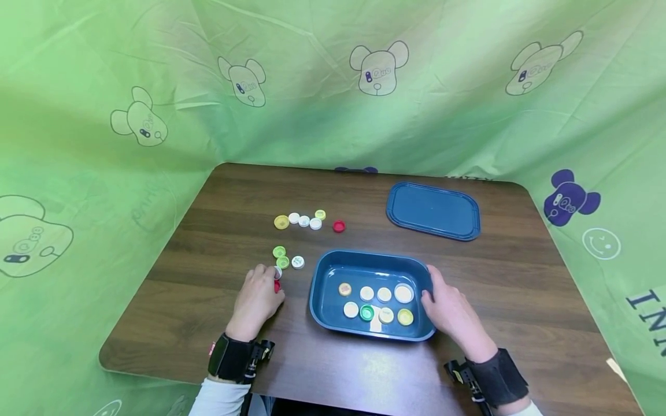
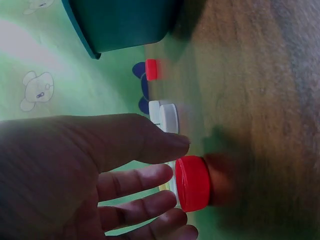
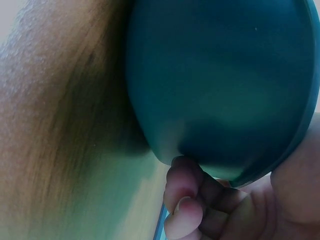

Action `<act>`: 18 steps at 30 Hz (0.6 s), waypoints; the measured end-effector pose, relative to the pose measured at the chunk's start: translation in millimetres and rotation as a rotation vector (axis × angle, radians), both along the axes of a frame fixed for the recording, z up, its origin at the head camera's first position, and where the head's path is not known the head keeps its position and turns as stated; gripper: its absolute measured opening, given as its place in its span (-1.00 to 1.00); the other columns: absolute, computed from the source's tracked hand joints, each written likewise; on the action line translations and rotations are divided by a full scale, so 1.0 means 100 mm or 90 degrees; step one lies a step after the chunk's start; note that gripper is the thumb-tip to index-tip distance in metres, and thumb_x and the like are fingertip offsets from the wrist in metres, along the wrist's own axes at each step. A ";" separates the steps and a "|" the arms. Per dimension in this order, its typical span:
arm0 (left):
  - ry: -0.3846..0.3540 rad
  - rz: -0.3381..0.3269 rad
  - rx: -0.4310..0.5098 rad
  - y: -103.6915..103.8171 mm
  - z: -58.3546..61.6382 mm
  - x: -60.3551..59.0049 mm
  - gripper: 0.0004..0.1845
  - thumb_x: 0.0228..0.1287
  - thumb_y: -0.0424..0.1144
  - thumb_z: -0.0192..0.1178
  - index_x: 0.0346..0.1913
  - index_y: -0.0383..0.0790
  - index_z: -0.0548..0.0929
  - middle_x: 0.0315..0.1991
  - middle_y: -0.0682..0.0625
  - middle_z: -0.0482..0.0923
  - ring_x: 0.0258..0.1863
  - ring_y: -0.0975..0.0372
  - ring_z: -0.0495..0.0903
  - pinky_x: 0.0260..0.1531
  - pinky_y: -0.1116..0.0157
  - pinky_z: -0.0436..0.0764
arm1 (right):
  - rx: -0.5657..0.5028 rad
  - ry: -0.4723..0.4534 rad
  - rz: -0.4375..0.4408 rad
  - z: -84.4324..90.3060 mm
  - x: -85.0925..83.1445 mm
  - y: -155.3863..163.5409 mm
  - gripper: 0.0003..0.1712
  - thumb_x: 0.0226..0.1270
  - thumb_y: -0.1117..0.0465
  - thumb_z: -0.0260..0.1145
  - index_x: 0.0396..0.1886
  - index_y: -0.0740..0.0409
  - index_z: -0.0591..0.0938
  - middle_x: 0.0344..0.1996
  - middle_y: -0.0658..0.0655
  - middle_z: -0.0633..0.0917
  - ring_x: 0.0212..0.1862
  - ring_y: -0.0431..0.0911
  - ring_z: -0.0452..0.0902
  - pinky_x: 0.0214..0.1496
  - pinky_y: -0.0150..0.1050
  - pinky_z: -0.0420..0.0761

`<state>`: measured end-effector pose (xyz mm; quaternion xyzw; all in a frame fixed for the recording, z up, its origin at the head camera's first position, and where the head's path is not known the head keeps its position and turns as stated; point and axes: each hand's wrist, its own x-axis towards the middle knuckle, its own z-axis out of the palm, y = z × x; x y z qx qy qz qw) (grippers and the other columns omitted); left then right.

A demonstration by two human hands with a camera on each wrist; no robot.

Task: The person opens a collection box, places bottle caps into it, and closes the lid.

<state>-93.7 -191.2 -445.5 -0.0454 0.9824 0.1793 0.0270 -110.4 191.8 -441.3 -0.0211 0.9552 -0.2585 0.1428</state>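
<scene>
My left hand [image 1: 256, 300] is at the left part of the table, right by a red bottle cap [image 2: 195, 183] that stands on the wood. In the left wrist view the thumb and fingers are apart, with the fingertips close to the cap's near side. A white cap [image 1: 278, 272] lies just beyond, partly covered by the hand. My right hand [image 1: 451, 307] grips the right end of a blue tray [image 1: 325, 323], thumb over the rim and fingers against the outer wall. Several caps stand in rows inside, among them a green cap [image 1: 366, 312] and a yellow cap [image 1: 405, 316].
Two light green caps [image 1: 281, 262] and another white cap [image 1: 298, 262] lie left of the tray. Farther back sit a yellow cap [image 1: 281, 222], several white ones and a red cap [image 1: 339, 226]. A flat blue lid [image 1: 434, 211] lies at the back right.
</scene>
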 end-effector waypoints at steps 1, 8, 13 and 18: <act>0.000 0.000 0.001 0.00 -0.01 0.00 -0.59 0.11 -0.34 0.42 0.02 -0.38 0.60 -0.12 -0.22 0.49 -0.12 -0.04 0.46 -0.14 0.00 0.57 | -0.001 0.001 0.000 0.00 0.00 0.00 -0.24 0.52 0.23 0.14 0.56 0.31 0.06 0.21 0.61 0.48 -0.08 0.26 0.68 -0.12 0.17 0.68; 0.028 -0.008 0.006 0.01 -0.03 0.00 -0.69 0.07 -0.39 0.41 -0.11 -0.32 0.60 -0.21 -0.16 0.44 -0.19 -0.02 0.46 -0.19 0.02 0.55 | 0.008 0.020 0.005 -0.02 0.00 0.00 -0.27 0.50 0.24 0.13 0.55 0.32 0.09 0.20 0.60 0.50 0.01 0.35 0.65 -0.09 0.23 0.66; 0.034 -0.016 0.005 0.02 -0.05 -0.01 -0.77 0.07 -0.42 0.40 -0.21 -0.31 0.59 -0.29 -0.11 0.42 -0.26 0.03 0.43 -0.24 0.07 0.51 | 0.008 0.022 0.006 -0.02 0.01 0.00 -0.27 0.50 0.25 0.13 0.54 0.32 0.09 0.19 0.60 0.51 -0.02 0.32 0.66 -0.07 0.23 0.65; 0.037 -0.020 0.008 0.02 -0.04 -0.02 -0.80 0.06 -0.45 0.38 -0.26 -0.32 0.59 -0.33 -0.09 0.41 -0.30 0.04 0.43 -0.25 0.08 0.49 | 0.010 0.021 0.005 -0.01 0.01 0.00 -0.27 0.50 0.25 0.13 0.54 0.32 0.09 0.18 0.60 0.52 -0.05 0.30 0.67 -0.08 0.22 0.66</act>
